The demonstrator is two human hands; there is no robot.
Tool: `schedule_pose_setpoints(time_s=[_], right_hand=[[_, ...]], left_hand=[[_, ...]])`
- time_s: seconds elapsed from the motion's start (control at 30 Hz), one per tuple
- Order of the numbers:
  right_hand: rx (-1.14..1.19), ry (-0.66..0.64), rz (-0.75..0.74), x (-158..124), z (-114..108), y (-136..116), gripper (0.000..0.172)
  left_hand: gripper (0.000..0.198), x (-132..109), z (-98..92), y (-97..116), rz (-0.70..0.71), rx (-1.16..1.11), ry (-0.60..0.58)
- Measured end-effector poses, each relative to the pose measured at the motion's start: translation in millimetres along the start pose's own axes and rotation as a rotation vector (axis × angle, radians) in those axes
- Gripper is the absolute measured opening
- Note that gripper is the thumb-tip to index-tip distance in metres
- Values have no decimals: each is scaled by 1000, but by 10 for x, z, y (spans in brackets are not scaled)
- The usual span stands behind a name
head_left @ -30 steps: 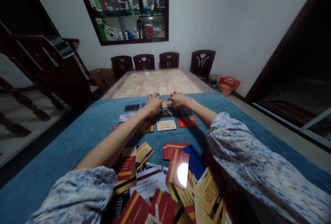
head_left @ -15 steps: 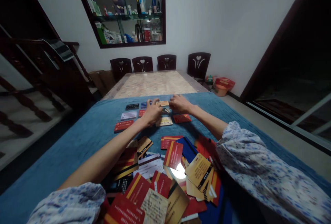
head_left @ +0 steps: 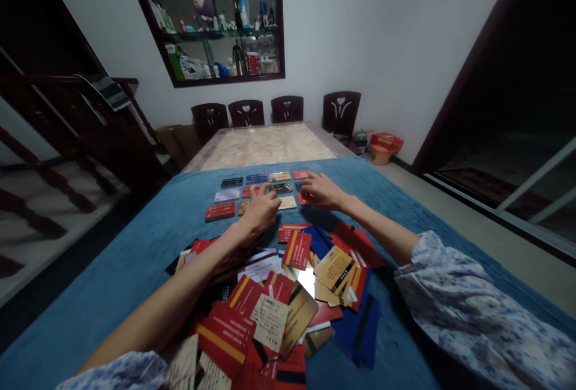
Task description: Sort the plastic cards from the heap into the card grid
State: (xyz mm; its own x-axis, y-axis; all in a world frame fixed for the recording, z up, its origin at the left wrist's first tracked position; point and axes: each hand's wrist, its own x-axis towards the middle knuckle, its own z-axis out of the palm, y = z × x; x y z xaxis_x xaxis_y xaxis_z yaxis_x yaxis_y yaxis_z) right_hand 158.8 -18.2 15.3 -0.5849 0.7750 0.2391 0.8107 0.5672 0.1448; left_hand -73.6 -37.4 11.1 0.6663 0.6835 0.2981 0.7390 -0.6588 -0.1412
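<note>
Rows of cards lie face-up on a blue cloth (head_left: 135, 270), several of them in small stacks. Over the middle of these rows is my left hand (head_left: 261, 203), fingers bent and apart, with a red card partly hidden beneath them. At the right-hand column, my right hand (head_left: 321, 191) has its bent fingers by the edge of a dark card (head_left: 299, 186) and partly covers a red-orange card below it. I see no card lifted in either hand. Behind the right hand lies a red card (head_left: 303, 174). A black card (head_left: 232, 182) and a red stack (head_left: 220, 212) are at the left.
Closer to me spreads a loose, overlapping heap of red, gold, blue and white cards, including a red card (head_left: 227, 333) and a blue card (head_left: 360, 330). Beyond the cloth is the bare patterned tabletop (head_left: 270, 144), with chairs (head_left: 288, 109) behind it.
My right hand has come back toward me from the far right corner of the rows, uncovering the red card there. My left hand has also drawn slightly nearer. The view has shifted a little.
</note>
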Motion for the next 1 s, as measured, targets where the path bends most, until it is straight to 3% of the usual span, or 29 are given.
schedule_pose_setpoints(time_s=[0.37, 0.57, 1.0], right_hand=[[48, 17, -7, -572, 2, -135, 20], [88, 42, 27, -888, 59, -123, 19], [106, 101, 108, -1393, 140, -4, 20]], left_hand=[[16, -297, -14, 319, 31, -93, 21], [20, -377, -8, 489, 54, -105, 6], [23, -182, -47, 946, 194, -161, -48]])
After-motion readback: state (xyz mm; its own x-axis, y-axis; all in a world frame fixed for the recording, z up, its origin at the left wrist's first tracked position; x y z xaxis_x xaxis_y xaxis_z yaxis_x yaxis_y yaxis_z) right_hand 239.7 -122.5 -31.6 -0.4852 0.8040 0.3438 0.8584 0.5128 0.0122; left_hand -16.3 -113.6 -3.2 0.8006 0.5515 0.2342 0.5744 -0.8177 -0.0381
